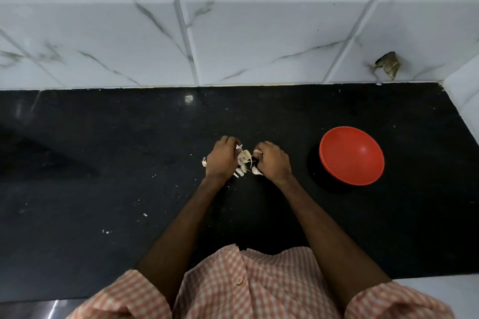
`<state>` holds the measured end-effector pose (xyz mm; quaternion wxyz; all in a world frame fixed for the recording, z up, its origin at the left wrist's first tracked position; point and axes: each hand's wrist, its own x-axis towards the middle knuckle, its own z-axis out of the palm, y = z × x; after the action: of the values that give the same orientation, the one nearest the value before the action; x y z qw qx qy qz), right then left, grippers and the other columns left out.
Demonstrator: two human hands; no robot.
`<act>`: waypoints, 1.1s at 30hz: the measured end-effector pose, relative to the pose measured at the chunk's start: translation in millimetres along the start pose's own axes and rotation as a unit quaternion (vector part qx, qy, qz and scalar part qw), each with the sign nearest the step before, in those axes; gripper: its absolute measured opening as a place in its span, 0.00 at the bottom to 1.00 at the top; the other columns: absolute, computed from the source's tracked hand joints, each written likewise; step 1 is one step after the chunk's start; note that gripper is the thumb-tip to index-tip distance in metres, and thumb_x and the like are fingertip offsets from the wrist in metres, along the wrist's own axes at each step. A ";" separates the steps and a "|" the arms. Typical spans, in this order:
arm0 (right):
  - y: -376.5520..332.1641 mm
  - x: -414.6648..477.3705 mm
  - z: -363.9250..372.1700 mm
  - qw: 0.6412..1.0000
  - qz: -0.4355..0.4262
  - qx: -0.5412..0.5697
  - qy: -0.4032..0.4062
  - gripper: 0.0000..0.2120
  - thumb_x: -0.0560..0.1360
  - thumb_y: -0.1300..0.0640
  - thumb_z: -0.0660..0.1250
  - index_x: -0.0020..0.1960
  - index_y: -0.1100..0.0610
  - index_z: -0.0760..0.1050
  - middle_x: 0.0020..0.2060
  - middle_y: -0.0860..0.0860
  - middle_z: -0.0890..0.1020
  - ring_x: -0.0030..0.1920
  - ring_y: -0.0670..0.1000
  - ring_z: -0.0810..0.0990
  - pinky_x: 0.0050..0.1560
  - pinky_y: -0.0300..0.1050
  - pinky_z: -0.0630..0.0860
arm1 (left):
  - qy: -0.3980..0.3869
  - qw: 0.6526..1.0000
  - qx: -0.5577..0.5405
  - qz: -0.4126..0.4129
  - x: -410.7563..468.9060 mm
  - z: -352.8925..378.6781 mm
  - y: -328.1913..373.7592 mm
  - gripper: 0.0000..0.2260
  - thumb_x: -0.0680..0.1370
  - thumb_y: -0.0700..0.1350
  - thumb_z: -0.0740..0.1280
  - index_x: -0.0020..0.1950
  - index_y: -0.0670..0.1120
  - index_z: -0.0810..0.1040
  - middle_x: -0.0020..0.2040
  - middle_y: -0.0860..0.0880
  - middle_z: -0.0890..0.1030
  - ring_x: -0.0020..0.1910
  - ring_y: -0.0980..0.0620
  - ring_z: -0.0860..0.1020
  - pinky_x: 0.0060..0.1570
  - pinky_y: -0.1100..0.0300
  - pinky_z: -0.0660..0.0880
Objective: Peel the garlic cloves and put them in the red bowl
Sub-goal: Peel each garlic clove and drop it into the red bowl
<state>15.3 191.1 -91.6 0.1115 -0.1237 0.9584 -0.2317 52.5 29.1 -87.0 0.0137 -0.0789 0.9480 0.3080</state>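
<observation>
- White marbled wall tiles (pixel 259 33) rise beyond both hands.
- The black bench (pixel 103 163) lies beneath them.
- A checked shirt (pixel 259 287) shows behind the forearms.
- The red bowl (pixel 351 155) stands on the bench, well to the right of the right hand (pixel 274 163).
- The left hand (pixel 223 158) is curled, knuckles up; I cannot tell whether its grip holds anything.
- The garlic cloves (pixel 243 163) lie heaped on the bench between the two grips.
- The right hand's grip pinches one clove (pixel 257 152) at its fingertips.
</observation>
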 end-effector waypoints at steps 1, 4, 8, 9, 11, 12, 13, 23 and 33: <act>-2.1 -0.3 -3.4 1.000 0.003 0.008 0.006 0.04 0.78 0.60 0.67 0.52 0.56 0.78 0.50 0.52 0.81 0.50 0.56 0.81 0.46 0.48 0.73 | -0.019 1.000 -0.001 0.013 4.1 1.8 3.2 0.09 0.83 0.47 0.64 0.61 0.47 0.78 0.59 0.49 0.78 0.58 0.50 0.76 0.50 0.54 0.74; -7.5 0.6 -12.2 1.000 0.002 0.010 0.015 0.03 0.77 0.60 0.67 0.49 0.58 0.77 0.44 0.55 0.83 0.47 0.60 0.81 0.42 0.48 0.71 | -0.053 0.993 -0.106 0.007 13.1 8.2 13.0 0.07 0.81 0.47 0.68 0.55 0.46 0.82 0.52 0.50 0.83 0.52 0.50 0.80 0.51 0.55 0.76; -12.6 4.0 -18.7 1.000 0.008 0.008 0.010 0.05 0.76 0.59 0.66 0.50 0.59 0.78 0.44 0.59 0.83 0.47 0.64 0.81 0.43 0.52 0.76 | -0.047 0.983 -0.176 -0.036 17.6 13.0 20.1 0.05 0.79 0.45 0.72 0.48 0.44 0.83 0.44 0.50 0.85 0.43 0.54 0.81 0.45 0.61 0.75; -12.2 5.2 -19.1 1.000 0.008 0.027 0.004 0.05 0.76 0.58 0.66 0.49 0.59 0.78 0.43 0.59 0.83 0.46 0.64 0.81 0.44 0.53 0.78 | -0.043 0.982 -0.178 -0.042 17.7 12.9 20.9 0.05 0.78 0.44 0.72 0.47 0.43 0.83 0.43 0.50 0.85 0.43 0.54 0.81 0.44 0.63 0.74; -9.1 7.8 -19.0 0.997 0.009 0.082 -0.008 0.06 0.77 0.56 0.69 0.49 0.58 0.79 0.42 0.56 0.84 0.44 0.59 0.83 0.45 0.54 0.80 | -0.031 0.976 -0.206 -0.059 17.1 11.3 20.7 0.03 0.77 0.42 0.73 0.45 0.43 0.82 0.42 0.51 0.84 0.42 0.54 0.80 0.41 0.67 0.73; -8.2 9.0 -18.9 0.993 0.009 0.112 -0.019 0.06 0.76 0.56 0.71 0.49 0.58 0.80 0.41 0.55 0.84 0.43 0.56 0.84 0.44 0.53 0.81 | -0.026 0.973 -0.221 -0.067 16.7 10.8 19.2 0.03 0.77 0.41 0.72 0.44 0.43 0.81 0.41 0.52 0.83 0.41 0.55 0.80 0.39 0.66 0.73; -8.1 9.8 -19.4 0.989 0.009 0.141 -0.035 0.06 0.76 0.57 0.72 0.50 0.58 0.80 0.41 0.54 0.84 0.42 0.53 0.84 0.44 0.51 0.81 | -0.020 0.970 -0.233 -0.073 16.1 9.9 17.6 0.03 0.77 0.39 0.72 0.44 0.44 0.80 0.40 0.53 0.82 0.40 0.54 0.80 0.38 0.62 0.75; -13.7 10.4 -14.6 0.962 0.029 0.270 -0.022 0.04 0.75 0.59 0.75 0.46 0.60 0.83 0.40 0.52 0.86 0.43 0.48 0.86 0.47 0.41 0.81 | -0.013 0.936 -0.341 -0.084 6.5 7.7 15.5 0.07 0.81 0.36 0.66 0.44 0.43 0.72 0.41 0.40 0.81 0.34 0.48 0.81 0.29 0.52 0.80; -16.0 10.1 -18.5 0.948 0.026 0.307 -0.078 0.05 0.79 0.57 0.71 0.48 0.60 0.81 0.38 0.54 0.86 0.40 0.46 0.85 0.48 0.40 0.81 | -0.035 0.889 -0.443 -0.114 -2.5 1.3 8.0 0.04 0.82 0.38 0.66 0.48 0.41 0.76 0.41 0.41 0.82 0.36 0.48 0.82 0.31 0.54 0.79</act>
<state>3.7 182.1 -69.6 0.2245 -0.0758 0.8319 -0.5017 53.7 36.6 -83.1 0.0450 -0.1733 0.6965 0.6949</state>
